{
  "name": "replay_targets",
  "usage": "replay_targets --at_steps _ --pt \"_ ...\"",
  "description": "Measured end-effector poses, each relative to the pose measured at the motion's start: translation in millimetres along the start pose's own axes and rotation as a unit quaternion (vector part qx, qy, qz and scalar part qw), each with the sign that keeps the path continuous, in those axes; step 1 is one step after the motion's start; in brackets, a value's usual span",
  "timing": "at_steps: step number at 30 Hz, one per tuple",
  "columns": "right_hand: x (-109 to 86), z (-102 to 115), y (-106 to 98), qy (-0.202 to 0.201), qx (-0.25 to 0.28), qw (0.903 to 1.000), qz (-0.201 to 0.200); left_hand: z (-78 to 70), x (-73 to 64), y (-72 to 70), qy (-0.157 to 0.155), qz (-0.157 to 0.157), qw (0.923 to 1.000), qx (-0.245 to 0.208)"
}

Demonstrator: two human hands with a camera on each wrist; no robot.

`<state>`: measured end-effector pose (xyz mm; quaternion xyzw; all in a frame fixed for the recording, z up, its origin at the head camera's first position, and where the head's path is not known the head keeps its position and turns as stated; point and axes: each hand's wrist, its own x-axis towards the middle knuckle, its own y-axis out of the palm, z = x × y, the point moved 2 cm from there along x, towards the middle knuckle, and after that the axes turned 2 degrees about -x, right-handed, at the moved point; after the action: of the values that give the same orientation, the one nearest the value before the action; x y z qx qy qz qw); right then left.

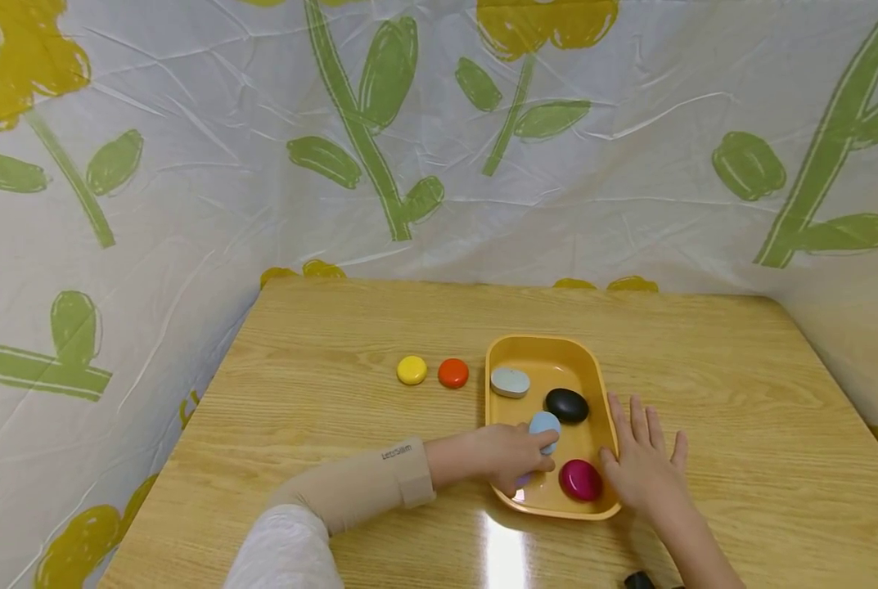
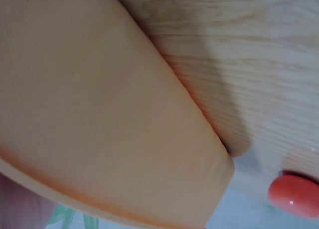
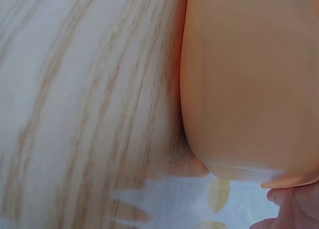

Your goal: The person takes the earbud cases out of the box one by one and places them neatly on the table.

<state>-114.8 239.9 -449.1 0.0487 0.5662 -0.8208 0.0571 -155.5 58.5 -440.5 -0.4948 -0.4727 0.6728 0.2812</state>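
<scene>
My left hand (image 1: 508,454) reaches over the near left rim of an orange-yellow tray (image 1: 545,511) and grips a light blue, smooth pebble-like piece (image 1: 543,422) between its fingers. Beneath that hand a small purple piece (image 1: 523,481) peeks out, mostly hidden. My right hand (image 1: 643,466) has its fingers spread, with the thumb at the tray's right rim and the palm beside the wall. Inside the tray lie a grey oval piece (image 1: 511,382), a black one (image 1: 567,406) and a magenta one (image 1: 581,480). The wrist views show mainly the tray's outer walls (image 2: 114,104).
Left of the tray, a yellow round piece (image 1: 412,370) and a red one (image 1: 453,373) sit on the wooden table (image 1: 321,352). A small black object (image 1: 639,580) is at the near edge by the right forearm. Flower-patterned cloth (image 1: 210,123) hangs around the table.
</scene>
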Motion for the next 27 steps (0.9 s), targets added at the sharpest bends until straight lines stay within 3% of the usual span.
replay_targets --at_steps 10,15,21,27 --pt "0.5 0 0 -0.002 -0.002 1.0 0.0 1.2 1.9 0.5 -0.007 -0.003 0.9999 0.008" --pt "1.0 -1 0 -0.002 0.0 1.0 0.001 9.8 1.8 -2.5 -0.023 -0.025 0.9993 -0.013" --pt "1.5 -2 1 0.001 -0.001 1.0 0.006 31.4 -12.0 -19.7 -0.053 -0.097 0.9928 -0.046" --pt "1.8 -2 0 0.002 0.001 1.0 0.005 67.2 -41.1 -30.0 -0.101 -0.178 0.9749 -0.087"
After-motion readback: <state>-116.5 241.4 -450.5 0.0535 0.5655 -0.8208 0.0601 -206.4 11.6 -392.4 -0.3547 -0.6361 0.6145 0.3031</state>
